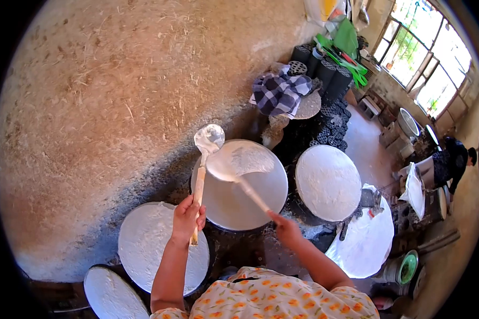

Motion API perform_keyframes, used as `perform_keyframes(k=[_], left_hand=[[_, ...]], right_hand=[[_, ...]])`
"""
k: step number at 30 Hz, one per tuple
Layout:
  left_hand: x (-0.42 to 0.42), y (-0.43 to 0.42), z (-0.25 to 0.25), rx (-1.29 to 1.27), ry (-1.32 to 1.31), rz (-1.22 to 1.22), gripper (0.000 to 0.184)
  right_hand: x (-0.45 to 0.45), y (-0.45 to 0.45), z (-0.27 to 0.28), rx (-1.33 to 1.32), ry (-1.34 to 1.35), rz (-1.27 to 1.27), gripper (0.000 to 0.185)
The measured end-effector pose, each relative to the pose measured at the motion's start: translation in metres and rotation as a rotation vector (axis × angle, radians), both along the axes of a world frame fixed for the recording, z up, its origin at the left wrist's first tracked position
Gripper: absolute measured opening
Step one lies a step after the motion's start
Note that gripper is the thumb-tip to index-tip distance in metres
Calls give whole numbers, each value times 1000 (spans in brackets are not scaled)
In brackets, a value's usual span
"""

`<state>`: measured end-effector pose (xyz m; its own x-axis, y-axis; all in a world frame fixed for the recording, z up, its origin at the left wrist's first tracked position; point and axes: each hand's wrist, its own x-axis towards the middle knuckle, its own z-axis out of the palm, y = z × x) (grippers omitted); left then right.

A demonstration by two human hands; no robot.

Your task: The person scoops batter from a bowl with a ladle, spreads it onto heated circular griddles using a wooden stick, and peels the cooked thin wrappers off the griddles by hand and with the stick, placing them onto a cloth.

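Note:
My left hand [188, 217] is closed round the wooden handle of a ladle [209, 139], whose bowl is coated with white batter. My right hand [286, 229] grips the handle of a flat spreader [222, 168], blurred at its head. The spreader lies over a large round griddle [234, 204], where a pale layer covers the upper part. Right of it is a round pan [328, 182] with a white surface. Another white-covered round pan [157, 247] sits at the lower left, beneath my left forearm.
Cylindrical coal briquettes [327, 77] and a checked cloth [281, 91] are beyond the griddles. A white round sheet [363, 239] lies at the right, near a green-lined bucket [408, 267]. A person [455, 159] in dark clothes bends at the far right. An earthen wall [101, 106] rises at the left.

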<state>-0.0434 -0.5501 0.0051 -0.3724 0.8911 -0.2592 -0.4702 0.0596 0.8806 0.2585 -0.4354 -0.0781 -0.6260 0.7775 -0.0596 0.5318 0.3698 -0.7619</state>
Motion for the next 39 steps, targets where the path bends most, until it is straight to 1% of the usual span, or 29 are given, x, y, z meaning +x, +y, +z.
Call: perform_keyframes(k=[2,4,6,8,9,10,12,13,15,16,18,19,20,22,23,24,25,26,27,28,30,31,33,34,35,36,37,38,39], left_hand=[[0,-3,0,0,7,8,19],[2,-5,0,-4,16,13,19],[4,-7,2,-3,-8,42,19],[5,-9,3,-24,-6,70,19],[5,-9,3,-40,-11,98,19],[5,-11,3,-41,-11,102,19],[3,-13,0,-26,-20,106,19],[3,-13,-1,-27,-21,110,19],[4,-13,-2,-20,-20,126,19],[4,-12,-4,-19,-18,131,19],[5,-12,-7,-49,-21,108,19],[7,-12,-6,-51,-16,116,19],[11,-10,-3,-57,-6,123,21],[12,-12,3,-67,9,139,25],[9,-14,7,-11,-214,133,26],[7,-17,12,48,-437,126,27],[8,-21,16,45,-431,130,27],[10,-27,20,192,-487,151,30],[11,-31,24,340,-544,171,32],[14,-32,29,341,-542,179,32],[20,-34,37,251,-272,279,36],[22,-34,42,230,-242,287,33],[27,-30,39,185,-203,299,31],[31,-27,36,145,-166,302,28],[36,-26,33,133,-148,323,24],[39,-27,33,130,-142,332,24],[42,-30,34,110,-131,333,23],[45,-33,36,89,-121,332,23],[47,-39,37,80,-153,363,21]], right_hand=[[4,23,-9,-14,2,-292,58],[-11,50,-16,-34,18,-293,59],[-24,54,-22,-56,38,-296,59],[-42,45,-29,-53,-25,-72,60],[-45,34,-14,-111,-62,-17,60],[-40,25,-12,-112,-62,-12,60],[-25,9,-14,40,-56,89,59],[-19,4,-2,40,-57,93,59],[-4,-1,20,-253,-148,96,58],[3,9,13,-251,-147,101,58],[10,32,-4,-39,57,29,57],[1,45,4,-146,-80,-70,57],[-9,58,7,-149,-76,-62,57],[-29,79,-1,-79,-22,-131,57],[-35,85,-16,-144,21,-56,57],[-36,80,-15,-149,27,-50,57],[-35,72,-15,-139,53,97,57],[-32,64,-12,-127,78,242,58],[-24,60,-2,-54,142,326,58],[-11,57,6,-55,143,333,58],[12,57,16,-302,-101,244,57],[13,64,13,-303,-101,255,57],[7,79,4,-97,26,171,56],[-4,85,11,-101,30,178,56],[-21,92,20,-171,-24,150,56],[-31,95,25,-241,-78,122,56],[-32,101,4,-182,1,257,56],[-25,100,-1,-189,2,262,56],[-16,98,-2,-172,28,367,56]])
